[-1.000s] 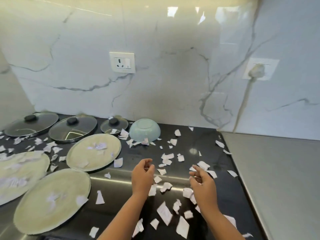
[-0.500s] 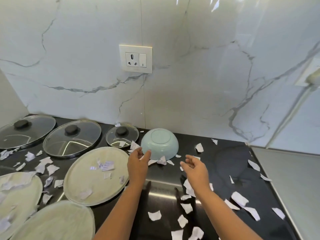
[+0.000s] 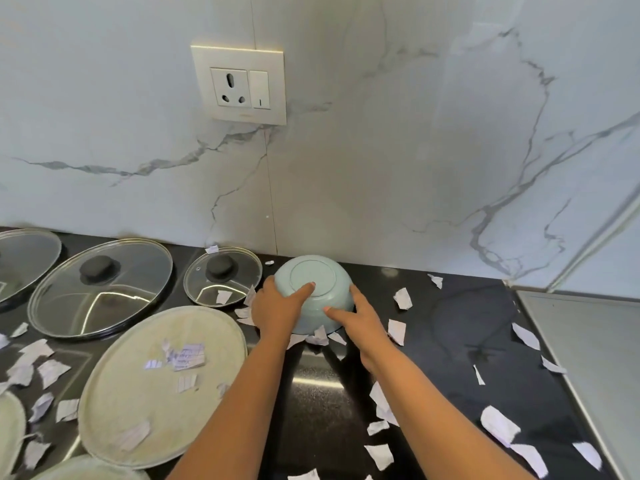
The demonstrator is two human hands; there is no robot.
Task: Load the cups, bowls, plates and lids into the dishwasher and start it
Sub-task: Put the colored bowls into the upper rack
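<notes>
At twelve o'clock on the worktop (image 3: 450, 341), my left hand (image 3: 277, 311) and right hand (image 3: 362, 322) clasped the upturned bowl (image 3: 320, 277) for loading; lifting it seemed next.

readable words or numbers: none | only sign: one short vertical stroke on the rocker switch (image 3: 259, 88) of the wall socket unit (image 3: 238, 85), upper left of centre | paper scraps (image 3: 187, 355) on the plate (image 3: 114, 386), lower left: faint printed lines, too blurred to read
</notes>
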